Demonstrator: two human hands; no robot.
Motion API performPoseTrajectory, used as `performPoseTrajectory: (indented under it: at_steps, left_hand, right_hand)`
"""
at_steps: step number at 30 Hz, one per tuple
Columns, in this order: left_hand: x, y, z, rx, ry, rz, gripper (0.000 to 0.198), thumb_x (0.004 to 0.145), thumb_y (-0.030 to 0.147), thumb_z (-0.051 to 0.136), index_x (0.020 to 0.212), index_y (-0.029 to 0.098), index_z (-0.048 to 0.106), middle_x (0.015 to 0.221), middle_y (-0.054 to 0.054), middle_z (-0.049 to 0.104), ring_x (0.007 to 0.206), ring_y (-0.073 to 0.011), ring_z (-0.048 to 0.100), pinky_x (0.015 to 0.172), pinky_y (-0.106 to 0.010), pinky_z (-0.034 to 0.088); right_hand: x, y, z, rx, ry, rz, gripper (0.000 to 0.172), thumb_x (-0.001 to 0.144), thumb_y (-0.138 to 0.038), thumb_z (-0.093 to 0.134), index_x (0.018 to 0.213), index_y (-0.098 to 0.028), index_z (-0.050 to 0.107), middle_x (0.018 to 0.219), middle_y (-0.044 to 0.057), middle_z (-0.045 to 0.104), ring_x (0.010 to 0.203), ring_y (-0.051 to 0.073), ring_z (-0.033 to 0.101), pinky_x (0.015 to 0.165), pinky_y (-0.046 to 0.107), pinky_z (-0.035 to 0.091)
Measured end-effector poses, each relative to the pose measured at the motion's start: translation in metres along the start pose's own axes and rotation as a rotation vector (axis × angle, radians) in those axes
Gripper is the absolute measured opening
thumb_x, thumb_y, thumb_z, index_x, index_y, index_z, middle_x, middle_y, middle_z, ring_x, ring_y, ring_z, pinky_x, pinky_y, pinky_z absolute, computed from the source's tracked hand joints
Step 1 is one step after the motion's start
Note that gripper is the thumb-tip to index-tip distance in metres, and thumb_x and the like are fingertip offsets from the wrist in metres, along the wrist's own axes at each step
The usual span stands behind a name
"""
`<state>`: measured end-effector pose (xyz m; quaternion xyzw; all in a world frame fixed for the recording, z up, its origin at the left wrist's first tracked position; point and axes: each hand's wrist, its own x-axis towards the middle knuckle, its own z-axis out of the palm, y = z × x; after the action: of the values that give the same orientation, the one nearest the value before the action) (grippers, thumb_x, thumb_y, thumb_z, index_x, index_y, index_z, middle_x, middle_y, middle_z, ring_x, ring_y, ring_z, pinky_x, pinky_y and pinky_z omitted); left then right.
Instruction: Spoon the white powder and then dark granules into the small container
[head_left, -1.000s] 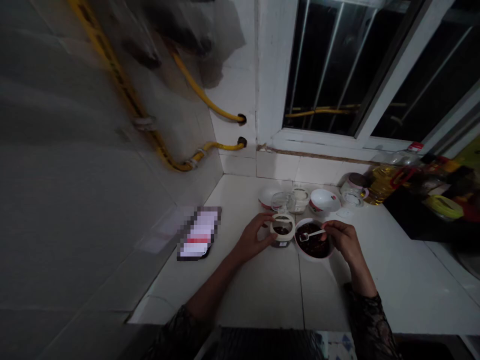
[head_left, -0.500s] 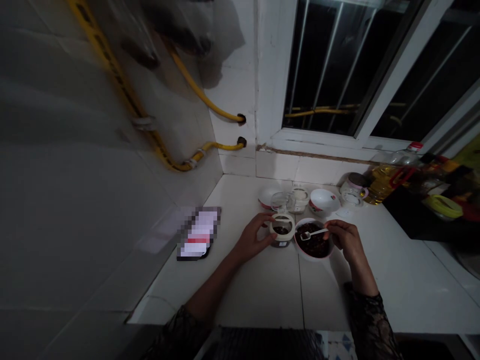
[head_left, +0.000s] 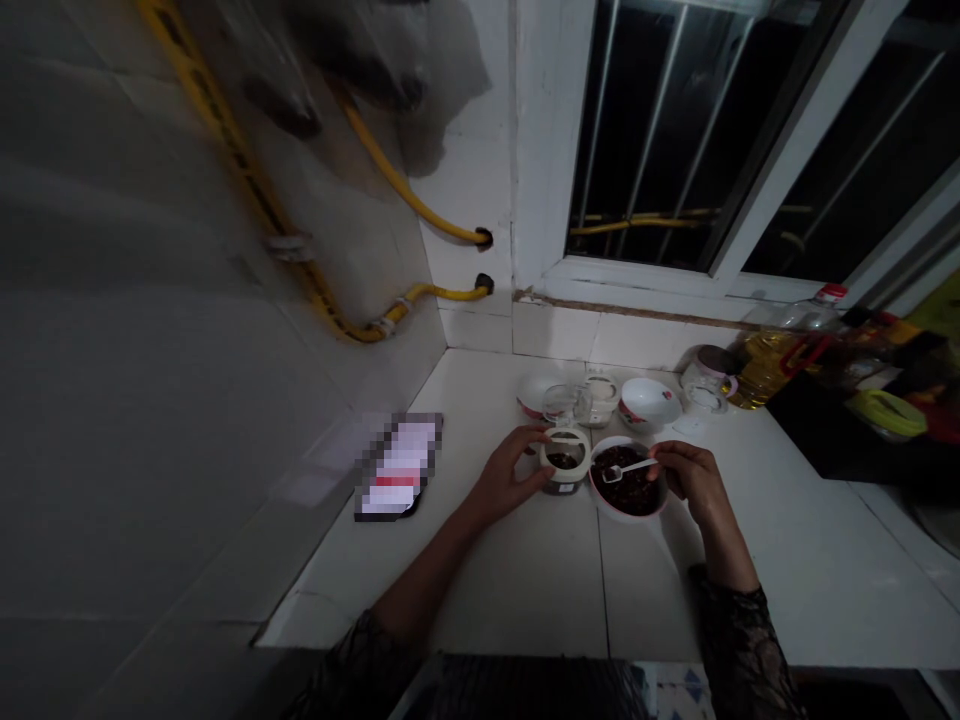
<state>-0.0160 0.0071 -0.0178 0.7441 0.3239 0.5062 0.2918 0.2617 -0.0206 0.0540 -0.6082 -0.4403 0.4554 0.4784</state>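
Observation:
My left hand point(head_left: 510, 472) grips a small glass jar point(head_left: 564, 480) with a cream rim, its clear lid point(head_left: 568, 403) flipped open at the back. Dark contents show inside the jar. Touching or very near its right side is a white bowl point(head_left: 630, 516) with a pink rim, filled with a dark red-brown mixture point(head_left: 634, 494). Between the fingertips of my right hand point(head_left: 690, 480) is the handle of a small white spoon point(head_left: 613, 473), whose head is over the mixture.
Behind stand a white bowl point(head_left: 649, 403), a second lidded jar point(head_left: 601, 400) and another bowl point(head_left: 529, 394). A phone point(head_left: 399, 466) lies at the left wall. An oil bottle point(head_left: 769, 360) and other containers crowd the right back.

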Motion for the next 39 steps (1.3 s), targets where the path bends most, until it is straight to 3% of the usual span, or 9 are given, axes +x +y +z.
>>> performPoseTrajectory:
  at_steps: [11, 18, 22, 24, 27, 30, 35, 39]
  left_hand:
    - [0.0, -0.001, 0.001, -0.006, 0.003, -0.004, 0.03, 0.087, 0.033, 0.066, 0.114, 0.022, 0.059, 0.126, -0.013, 0.06, 0.116, -0.0252, 0.06, 0.087, -0.037, 0.054]
    - [0.0, 0.0, 0.001, -0.005, -0.012, 0.001, 0.032, 0.087, 0.032, 0.065, 0.116, 0.022, 0.057, 0.129, -0.013, 0.059, 0.119, -0.0256, 0.059, 0.087, -0.037, 0.054]
    - [0.001, 0.001, 0.0, 0.012, -0.011, -0.001, 0.03, 0.087, 0.033, 0.065, 0.115, 0.022, 0.058, 0.127, -0.013, 0.06, 0.119, -0.0254, 0.059, 0.088, -0.037, 0.054]
    - [0.001, 0.002, 0.0, 0.017, -0.011, 0.0, 0.031, 0.087, 0.034, 0.065, 0.114, 0.022, 0.058, 0.126, -0.013, 0.061, 0.117, -0.0255, 0.06, 0.089, -0.038, 0.054]
    - [0.001, 0.003, -0.001, 0.019, -0.004, 0.002, 0.031, 0.086, 0.034, 0.066, 0.114, 0.021, 0.059, 0.124, -0.013, 0.062, 0.115, -0.0253, 0.061, 0.089, -0.038, 0.053]
    - [0.001, 0.003, -0.001, 0.024, -0.006, 0.005, 0.031, 0.087, 0.033, 0.066, 0.114, 0.021, 0.058, 0.124, -0.013, 0.063, 0.115, -0.0249, 0.061, 0.091, -0.038, 0.053]
    - [0.001, 0.003, -0.001, 0.022, -0.013, 0.004, 0.029, 0.087, 0.033, 0.065, 0.113, 0.022, 0.058, 0.125, -0.012, 0.062, 0.117, -0.0251, 0.06, 0.092, -0.039, 0.053]
    - [0.0, 0.002, 0.0, 0.007, -0.004, -0.01, 0.031, 0.087, 0.033, 0.065, 0.115, 0.022, 0.058, 0.127, -0.013, 0.061, 0.118, -0.0252, 0.06, 0.088, -0.037, 0.055]
  right_hand:
    - [0.001, 0.0, -0.001, 0.019, -0.025, -0.013, 0.018, 0.056, -0.032, 0.063, 0.064, -0.017, 0.066, 0.045, 0.002, 0.063, 0.032, 0.006, 0.028, 0.036, 0.024, 0.013]
    - [0.0, -0.005, -0.001, 0.078, 0.041, -0.07, 0.021, 0.055, -0.035, 0.068, 0.066, -0.017, 0.064, 0.047, 0.002, 0.063, 0.032, 0.005, 0.027, 0.035, 0.023, 0.013]
    - [-0.011, -0.006, 0.012, 0.052, 0.115, -0.266, 0.028, 0.069, -0.045, 0.069, 0.078, -0.019, 0.066, 0.057, 0.002, 0.068, 0.036, 0.007, 0.033, 0.036, 0.023, 0.023]
    - [-0.018, -0.004, 0.022, -0.053, 0.129, -0.402, 0.028, 0.079, -0.048, 0.064, 0.084, -0.02, 0.067, 0.065, 0.004, 0.071, 0.041, 0.011, 0.044, 0.04, 0.024, 0.033]
    - [-0.025, -0.001, 0.034, -0.3, -0.016, -0.633, 0.023, 0.087, -0.043, 0.058, 0.083, -0.023, 0.07, 0.08, 0.007, 0.075, 0.067, 0.019, 0.066, 0.063, 0.03, 0.052]
    - [-0.028, 0.002, 0.036, -0.439, -0.158, -0.777, 0.022, 0.089, -0.036, 0.055, 0.083, -0.025, 0.073, 0.089, 0.008, 0.077, 0.083, 0.023, 0.071, 0.078, 0.034, 0.053]
    - [-0.024, 0.001, 0.017, -0.376, 0.136, -0.644, 0.021, 0.089, -0.037, 0.054, 0.086, -0.022, 0.07, 0.072, 0.004, 0.072, 0.07, 0.021, 0.066, 0.071, 0.031, 0.05]
    - [-0.017, 0.002, 0.006, -0.449, 0.068, -0.493, 0.022, 0.085, -0.038, 0.055, 0.082, -0.021, 0.069, 0.062, 0.001, 0.067, 0.06, 0.019, 0.059, 0.062, 0.029, 0.044]
